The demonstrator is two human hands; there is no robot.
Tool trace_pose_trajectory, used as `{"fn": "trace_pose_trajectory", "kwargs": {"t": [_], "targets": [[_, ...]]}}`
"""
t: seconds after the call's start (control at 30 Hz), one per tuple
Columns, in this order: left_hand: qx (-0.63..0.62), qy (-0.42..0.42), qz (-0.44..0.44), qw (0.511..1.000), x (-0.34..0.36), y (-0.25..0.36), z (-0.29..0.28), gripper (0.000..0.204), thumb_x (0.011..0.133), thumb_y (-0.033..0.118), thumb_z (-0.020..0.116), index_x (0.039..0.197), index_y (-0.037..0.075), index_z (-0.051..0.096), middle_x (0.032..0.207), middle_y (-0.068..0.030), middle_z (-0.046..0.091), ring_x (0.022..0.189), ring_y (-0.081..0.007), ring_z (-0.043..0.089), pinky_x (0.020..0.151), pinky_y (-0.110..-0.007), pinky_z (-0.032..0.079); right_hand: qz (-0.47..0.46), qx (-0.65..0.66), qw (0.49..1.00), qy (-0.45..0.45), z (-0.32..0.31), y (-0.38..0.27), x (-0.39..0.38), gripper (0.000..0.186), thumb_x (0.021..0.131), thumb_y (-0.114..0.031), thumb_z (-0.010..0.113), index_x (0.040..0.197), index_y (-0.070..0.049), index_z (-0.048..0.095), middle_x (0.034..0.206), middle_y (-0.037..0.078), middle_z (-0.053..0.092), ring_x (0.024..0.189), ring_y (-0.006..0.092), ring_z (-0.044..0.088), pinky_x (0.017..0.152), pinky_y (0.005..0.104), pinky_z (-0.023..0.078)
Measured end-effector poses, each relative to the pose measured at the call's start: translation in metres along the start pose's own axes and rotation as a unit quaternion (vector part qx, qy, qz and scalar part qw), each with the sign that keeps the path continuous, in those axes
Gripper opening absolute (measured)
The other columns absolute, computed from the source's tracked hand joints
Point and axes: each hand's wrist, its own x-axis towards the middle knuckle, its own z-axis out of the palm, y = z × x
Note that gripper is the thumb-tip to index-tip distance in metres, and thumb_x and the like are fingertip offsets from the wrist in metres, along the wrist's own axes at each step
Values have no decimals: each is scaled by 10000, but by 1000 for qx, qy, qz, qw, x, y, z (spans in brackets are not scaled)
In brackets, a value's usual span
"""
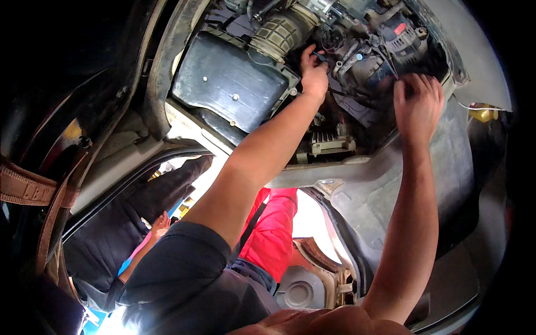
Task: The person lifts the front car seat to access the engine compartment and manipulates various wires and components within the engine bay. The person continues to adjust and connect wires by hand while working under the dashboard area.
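Observation:
Inside an engine bay, my left hand (314,75) reaches in between a ribbed air intake hose (282,32) and the engine (365,64). Its fingers are curled around a small dark-blue piece (319,56), whose kind I cannot make out. To the right, my right hand (419,103) is closed near the edge of the opening, below the alternator (403,40). A thin pale strip (392,62) runs down to its fingertips, and what they grip is hidden. Beside my left forearm sits a black air filter box (229,84).
A finned metal module (332,142) lies low in the bay between my arms. The opening's pale metal rim (352,170) surrounds it. Another person's hand (161,224) and red trousers (273,234) show below. A brown strap (28,184) hangs at left; grey lining (413,184) covers the right.

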Motion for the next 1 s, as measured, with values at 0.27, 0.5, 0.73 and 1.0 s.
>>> {"fn": "trace_pose_trajectory", "kwargs": {"t": [0.27,0.5,0.73,1.0], "targets": [[34,44,1,998,11,-20,-6,452,885,-41,600,1310,81,504,1129,-76,601,966,-174,581,836,-299,457,-4,-6,1000,-3,2,1,0,123,776,-181,650,780,-72,706,852,66,686,953,273,621,971,387,424],[96,47,28,994,6,-12,-2,371,824,-46,714,1157,72,604,1039,-51,578,913,-145,550,811,-274,455,1,-5,1000,-4,0,0,1,125,776,-182,648,788,-77,713,868,65,694,969,272,624,975,388,421],[135,52,13,989,1,-11,0,425,781,-29,764,1152,96,599,948,-14,549,831,-132,521,754,-280,457,5,-6,1000,-7,2,0,0,124,774,-191,660,788,-81,715,880,67,698,986,273,623,989,389,417],[144,111,-63,981,-16,4,1,676,774,65,788,1363,82,456,1011,-64,567,914,-207,555,821,-341,463,6,-13,1000,-10,1,0,0,128,781,-194,664,787,-78,716,864,69,694,966,274,624,991,386,417]]}}
